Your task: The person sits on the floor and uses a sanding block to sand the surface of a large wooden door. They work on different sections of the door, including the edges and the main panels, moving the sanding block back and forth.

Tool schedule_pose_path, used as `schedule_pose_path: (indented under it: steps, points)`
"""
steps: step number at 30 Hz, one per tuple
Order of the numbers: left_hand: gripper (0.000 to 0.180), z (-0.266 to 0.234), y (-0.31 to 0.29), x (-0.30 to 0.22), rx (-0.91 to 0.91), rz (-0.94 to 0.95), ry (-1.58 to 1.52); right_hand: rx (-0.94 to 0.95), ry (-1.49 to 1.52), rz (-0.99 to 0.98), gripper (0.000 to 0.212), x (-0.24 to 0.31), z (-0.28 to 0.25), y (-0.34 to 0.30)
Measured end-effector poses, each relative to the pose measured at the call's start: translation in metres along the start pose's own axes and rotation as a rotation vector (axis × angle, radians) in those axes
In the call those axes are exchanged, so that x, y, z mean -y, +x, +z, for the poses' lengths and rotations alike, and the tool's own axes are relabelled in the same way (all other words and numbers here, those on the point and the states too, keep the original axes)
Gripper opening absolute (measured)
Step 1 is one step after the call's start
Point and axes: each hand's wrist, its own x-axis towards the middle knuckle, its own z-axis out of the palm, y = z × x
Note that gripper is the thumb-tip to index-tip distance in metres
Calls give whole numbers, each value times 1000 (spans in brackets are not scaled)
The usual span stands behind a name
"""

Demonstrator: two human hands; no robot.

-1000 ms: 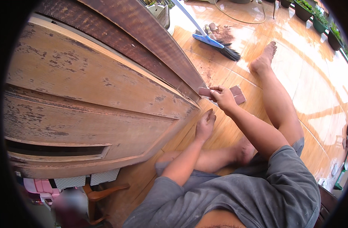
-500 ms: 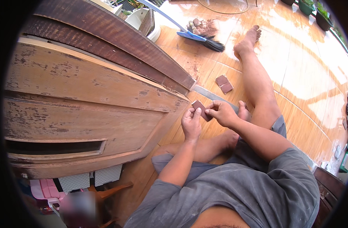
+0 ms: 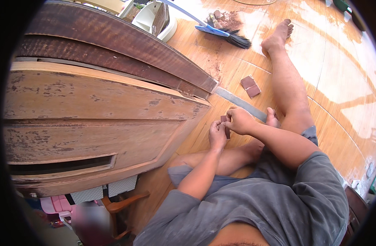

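Note:
A small folded piece of brown sandpaper (image 3: 227, 133) is pinched between my two hands above my bent leg. My left hand (image 3: 217, 136) grips it from the left, fingers closed. From the right, my right hand (image 3: 241, 121) holds its upper part with thumb and fingertips; its other fingers are curled. A second piece of sandpaper (image 3: 250, 86), creased across the middle, lies on the floor beyond my hands. To the left stands a wooden door (image 3: 77, 98) with patchy dark finish over bare wood, apart from both hands.
A blue broom (image 3: 221, 33) with black bristles rests by reddish dust on the tiled floor (image 3: 331, 94). Behind it is a white basin (image 3: 168, 30). A dark door frame (image 3: 126, 49) runs along the far left. At lower left are a wooden chair (image 3: 126, 201) and pink things (image 3: 56, 204).
My hands have drawn closer together and turned the sandpaper from a slanted, flat-facing hold to nearly upright and narrow. The whole view has shifted slightly.

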Motion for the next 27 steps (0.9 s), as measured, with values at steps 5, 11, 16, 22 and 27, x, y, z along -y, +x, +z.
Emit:
schedule_pose_path:
  steps: [5,11,16,22,27]
  points:
    - [23,5,2,-2,-7,100,-32,-32,109,-87,22,-27,19,12]
    - [36,2,0,5,13,217,-5,-107,-38,55,80,-17,27,9]
    - [41,1,2,4,-54,184,-47,96,108,138,78,12,-18,3]
    - [42,2,-2,-1,-55,204,-31,-35,67,-102,82,12,-1,-3]
    - [46,0,3,5,-54,204,-113,-17,9,-126,87,-5,16,1]
